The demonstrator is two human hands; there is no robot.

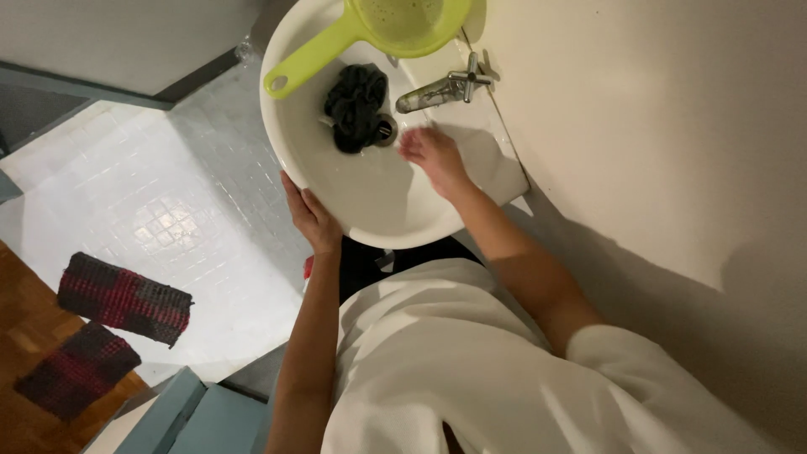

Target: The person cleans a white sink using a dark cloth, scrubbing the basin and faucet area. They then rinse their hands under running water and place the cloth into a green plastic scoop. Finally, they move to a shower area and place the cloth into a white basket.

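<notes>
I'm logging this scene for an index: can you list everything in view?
sink: 1, white, on the wall at top centre
tap: 1, metal, at the sink's back edge
strainer: 1, lime green, lying across the sink's far rim
cloth: 1, dark, bunched in the sink by the drain
mats: 2, red and black check, on the floor at lower left
left hand: 1, resting on the sink's near rim
right hand: 1, blurred, inside the sink below the tap
</notes>
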